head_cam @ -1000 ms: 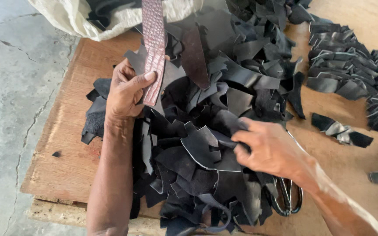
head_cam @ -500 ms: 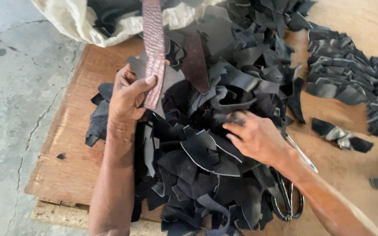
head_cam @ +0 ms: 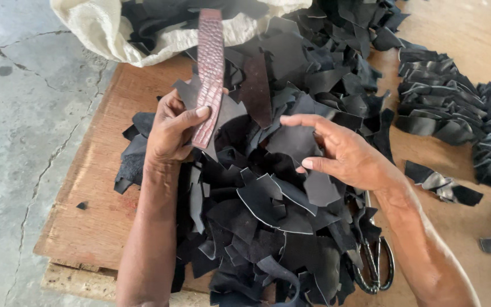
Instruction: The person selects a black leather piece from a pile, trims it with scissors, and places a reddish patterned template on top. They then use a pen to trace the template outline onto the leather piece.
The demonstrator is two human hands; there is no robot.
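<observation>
My left hand (head_cam: pixel 171 129) grips a long reddish-brown textured leather strip (head_cam: pixel 211 62) together with a dark grey scrap, held upright over a big heap of black leather offcuts (head_cam: pixel 268 216). My right hand (head_cam: pixel 345 152) is raised just above the heap and pinches a flat black leather piece (head_cam: pixel 298 142) between thumb and fingers. A darker brown strip (head_cam: pixel 256 91) lies on the heap between the two hands.
The heap sits on a wooden board (head_cam: pixel 95 187) above a cracked concrete floor (head_cam: pixel 24 113). A pale sack (head_cam: pixel 115 31) spills scraps at the top. Sorted black pieces (head_cam: pixel 461 113) lie on the right. Scissors (head_cam: pixel 373 264) rest by my right wrist.
My right hand has come up off the heap with a black piece pinched in it. My left hand has kept hold of the reddish strip and shifted slightly.
</observation>
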